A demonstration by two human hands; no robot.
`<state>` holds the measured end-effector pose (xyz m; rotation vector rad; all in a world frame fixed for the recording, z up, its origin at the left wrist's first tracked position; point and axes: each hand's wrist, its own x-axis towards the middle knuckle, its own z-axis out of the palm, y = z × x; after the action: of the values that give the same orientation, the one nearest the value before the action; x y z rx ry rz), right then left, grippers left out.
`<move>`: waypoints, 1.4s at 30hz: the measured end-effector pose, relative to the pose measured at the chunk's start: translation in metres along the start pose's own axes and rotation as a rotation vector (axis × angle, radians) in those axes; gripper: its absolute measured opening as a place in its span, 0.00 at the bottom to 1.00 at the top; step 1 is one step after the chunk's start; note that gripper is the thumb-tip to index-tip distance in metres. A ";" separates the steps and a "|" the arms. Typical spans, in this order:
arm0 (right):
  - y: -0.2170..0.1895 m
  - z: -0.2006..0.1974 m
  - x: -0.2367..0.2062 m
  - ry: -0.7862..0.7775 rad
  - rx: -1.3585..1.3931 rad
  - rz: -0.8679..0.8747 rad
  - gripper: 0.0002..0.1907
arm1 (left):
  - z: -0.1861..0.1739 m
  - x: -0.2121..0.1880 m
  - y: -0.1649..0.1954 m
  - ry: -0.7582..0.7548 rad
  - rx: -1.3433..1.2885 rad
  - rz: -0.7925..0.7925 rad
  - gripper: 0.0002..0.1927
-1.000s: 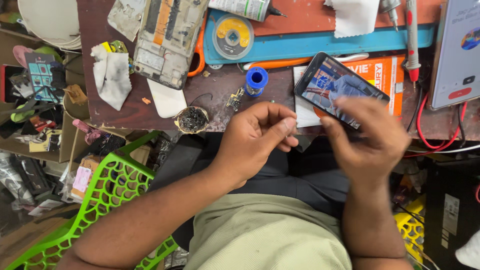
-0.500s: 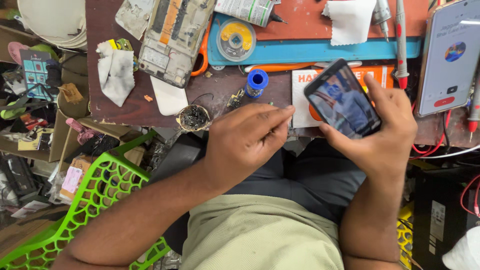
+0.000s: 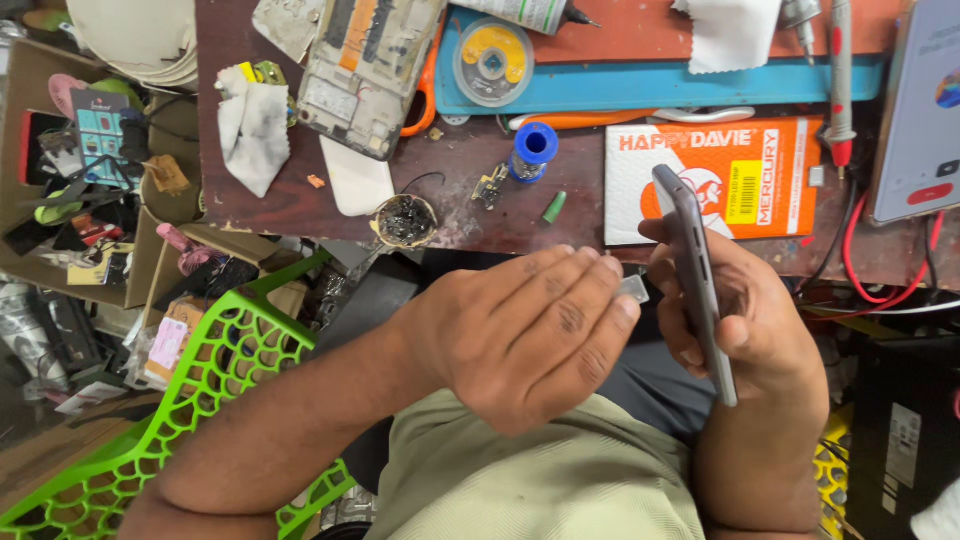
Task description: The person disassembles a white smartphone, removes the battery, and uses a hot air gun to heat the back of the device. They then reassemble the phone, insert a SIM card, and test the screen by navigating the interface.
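Observation:
My right hand (image 3: 750, 320) grips a dark smartphone (image 3: 695, 275) turned on edge, its thin side facing me, held over my lap just below the workbench edge. My left hand (image 3: 530, 335) is beside it, fingers together and stretched toward the phone's side. Its fingertips pinch a small pale flat piece (image 3: 634, 290) right next to the phone's edge. Whether that piece touches the phone is hidden by the fingers.
The brown workbench (image 3: 580, 215) holds an opened phone body (image 3: 365, 65), a white cloth (image 3: 255, 125), a blue mat (image 3: 650, 85) with a solder reel (image 3: 492, 62), a blue spool (image 3: 532, 150), an orange packet (image 3: 725, 170) and a lit phone (image 3: 920, 110). A green plastic chair (image 3: 200, 400) stands left.
The right hand has turned the phone from screen-up to edge-on and lowered it toward my lap. The left hand's fingers have stretched out to the phone's side.

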<state>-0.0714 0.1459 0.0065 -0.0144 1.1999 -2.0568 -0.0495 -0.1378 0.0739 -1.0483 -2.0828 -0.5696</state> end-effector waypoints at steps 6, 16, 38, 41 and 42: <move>0.015 0.011 0.002 0.118 -0.207 -0.208 0.53 | 0.001 -0.005 -0.002 -0.040 0.162 0.086 0.08; 0.012 0.028 0.003 0.202 -0.456 -0.273 0.52 | 0.010 -0.010 -0.006 -0.082 0.188 0.123 0.09; 0.013 0.010 0.014 0.099 -0.647 -0.099 0.49 | 0.002 -0.002 -0.005 -0.413 0.147 0.169 0.13; 0.032 -0.008 0.017 -0.006 -0.490 -0.059 0.46 | -0.014 0.017 0.000 -0.557 0.089 0.075 0.09; 0.040 -0.013 0.017 -0.047 -0.440 -0.075 0.44 | -0.018 0.025 0.001 -0.600 0.071 0.056 0.08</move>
<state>-0.0646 0.1339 -0.0372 -0.3187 1.6177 -1.8037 -0.0517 -0.1366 0.1051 -1.3493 -2.5476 -0.1529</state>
